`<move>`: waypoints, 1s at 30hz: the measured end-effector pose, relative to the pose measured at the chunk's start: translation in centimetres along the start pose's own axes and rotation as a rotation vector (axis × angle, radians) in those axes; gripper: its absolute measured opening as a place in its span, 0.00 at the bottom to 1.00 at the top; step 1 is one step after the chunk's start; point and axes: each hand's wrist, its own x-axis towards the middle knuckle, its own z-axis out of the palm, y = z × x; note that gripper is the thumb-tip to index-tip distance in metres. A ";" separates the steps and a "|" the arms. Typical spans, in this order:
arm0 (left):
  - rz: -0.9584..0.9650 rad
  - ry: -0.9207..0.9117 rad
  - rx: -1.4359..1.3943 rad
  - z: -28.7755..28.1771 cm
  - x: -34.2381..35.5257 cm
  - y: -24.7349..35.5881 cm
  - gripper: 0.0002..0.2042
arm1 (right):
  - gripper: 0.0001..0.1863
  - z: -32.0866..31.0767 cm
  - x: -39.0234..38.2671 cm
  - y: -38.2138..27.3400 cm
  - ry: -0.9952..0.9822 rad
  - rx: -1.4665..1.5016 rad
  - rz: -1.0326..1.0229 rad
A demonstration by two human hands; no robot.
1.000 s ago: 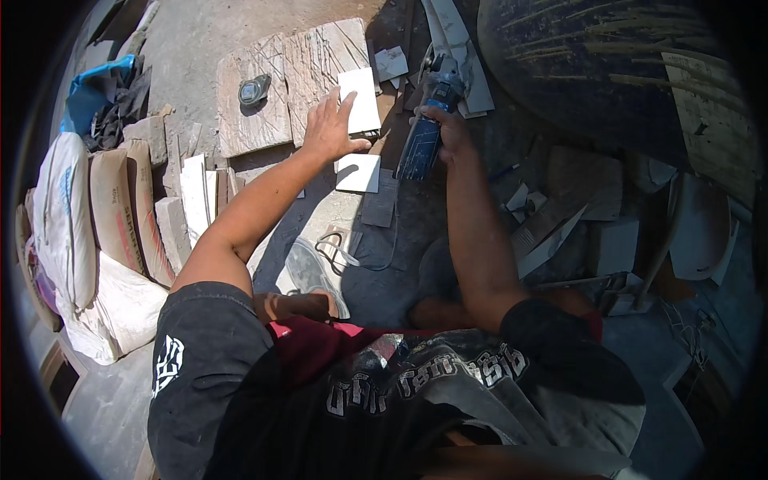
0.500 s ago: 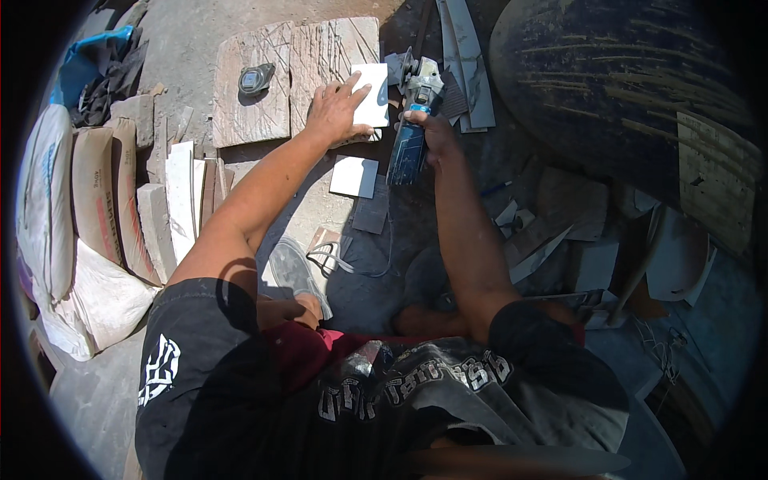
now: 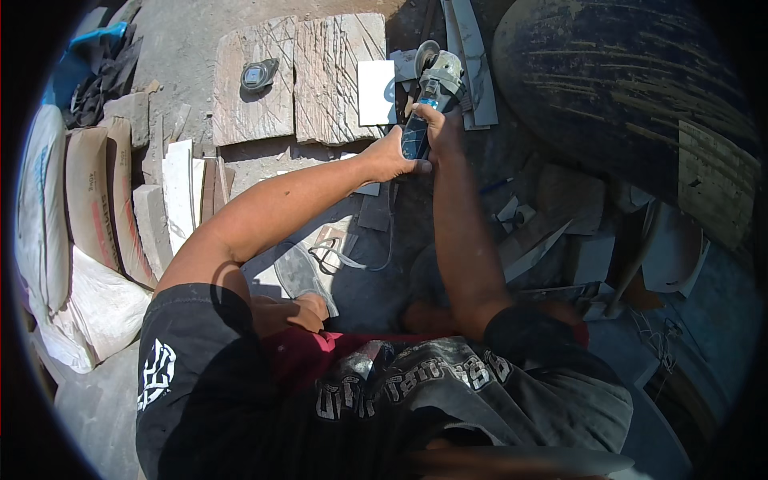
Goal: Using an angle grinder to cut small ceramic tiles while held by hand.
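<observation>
An angle grinder [image 3: 418,132] with a blue body and grey head is held in both my hands, its disc pointing away from me. My right hand [image 3: 442,132] wraps round the body near the head. Lower down, my left hand [image 3: 394,157] closes on the rear end of the body. Just left of the grinder head, a white tile [image 3: 374,94] lies on the right edge of a scored, pale slab [image 3: 332,80]. The disc is apart from the tile. My left wrist mostly covers another white piece [image 3: 370,190] on the ground.
A tape measure [image 3: 257,76] rests on a second slab [image 3: 232,112]. Filled sacks [image 3: 88,184] and upright offcuts [image 3: 179,192] stand at left. A large dark rounded drum [image 3: 608,88] and scattered scraps [image 3: 552,248] are at right. A pale cable [image 3: 360,262] lies near my foot.
My left hand has left the white tile and taken hold of the grinder's rear end. The grinder has moved slightly right and tilted, its head now leaning to the right.
</observation>
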 end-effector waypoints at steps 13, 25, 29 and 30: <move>0.039 -0.392 0.087 -6.1 0.6 1.6 0.34 | 0.20 -1.2 -2.6 -2.2 -0.331 0.433 0.329; 0.108 0.080 1.318 -10.9 3.2 -0.6 0.60 | 0.31 -1.6 -2.6 -5.0 0.015 -0.410 0.027; 0.089 0.267 1.225 -9.6 4.3 -0.7 0.53 | 0.38 -1.8 -0.2 -4.5 -0.004 -0.603 -0.008; 0.082 0.260 1.233 -9.7 4.5 -1.5 0.53 | 0.38 -1.3 0.0 -4.4 -0.006 -0.593 -0.002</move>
